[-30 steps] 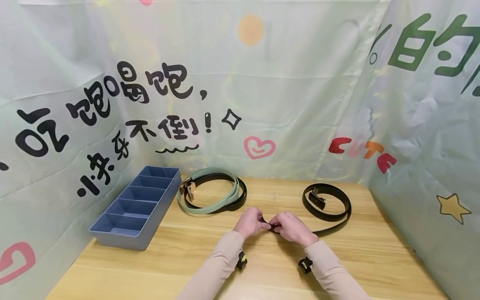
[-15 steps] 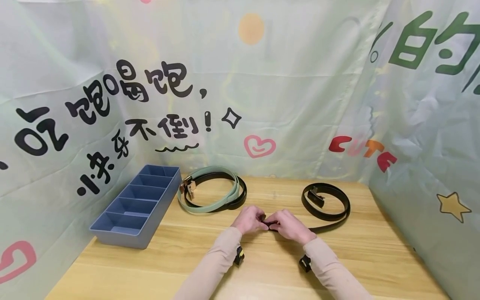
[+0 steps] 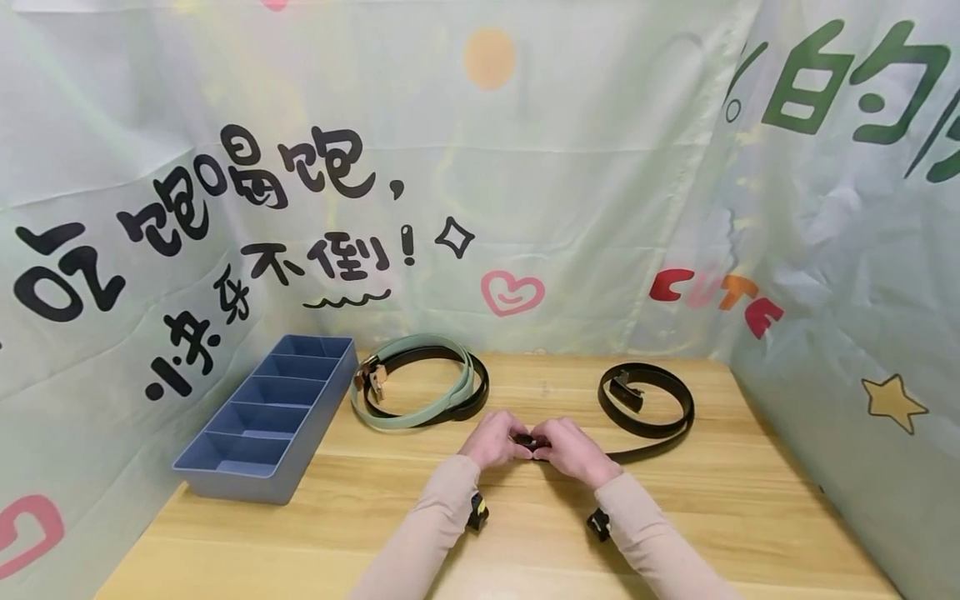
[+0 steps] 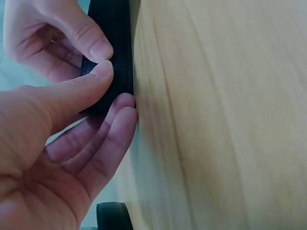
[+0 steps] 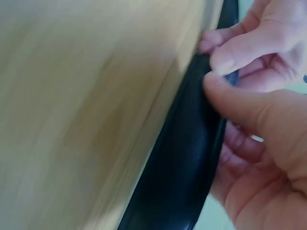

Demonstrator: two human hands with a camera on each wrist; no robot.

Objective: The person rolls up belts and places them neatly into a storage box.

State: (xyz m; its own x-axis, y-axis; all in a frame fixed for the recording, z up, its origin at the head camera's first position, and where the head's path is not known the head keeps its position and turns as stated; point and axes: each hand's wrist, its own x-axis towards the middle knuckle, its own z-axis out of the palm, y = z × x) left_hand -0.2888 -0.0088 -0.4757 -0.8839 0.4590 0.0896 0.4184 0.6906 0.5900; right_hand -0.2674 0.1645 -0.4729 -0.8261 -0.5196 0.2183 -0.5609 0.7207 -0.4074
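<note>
A black belt (image 3: 648, 451) runs along the table from a loose coil on the right to both hands at the middle. Its dark buckle (image 3: 627, 392) lies inside that coil. Near the belt's far end, my left hand (image 3: 495, 439) pinches the strap between thumb and fingers. Right beside it, my right hand (image 3: 576, 451) pinches the same strap, the two thumb tips almost meeting in the left wrist view. A short dark bit of strap shows between the hands in the head view; the fingers hide most of it. Black leather (image 5: 177, 158) fills the middle of the right wrist view.
At the back left, a pale green belt (image 3: 411, 419) and another black belt (image 3: 480, 400) lie coiled together. A blue tray (image 3: 292, 467) with several compartments stands left of them. Printed cloth walls (image 3: 585, 208) enclose the wooden table (image 3: 525, 550) at the back and sides.
The hands have drawn slightly closer together along the belt. The strap bit that stuck up between them now sits lower and tighter. The head view has shifted a little.
</note>
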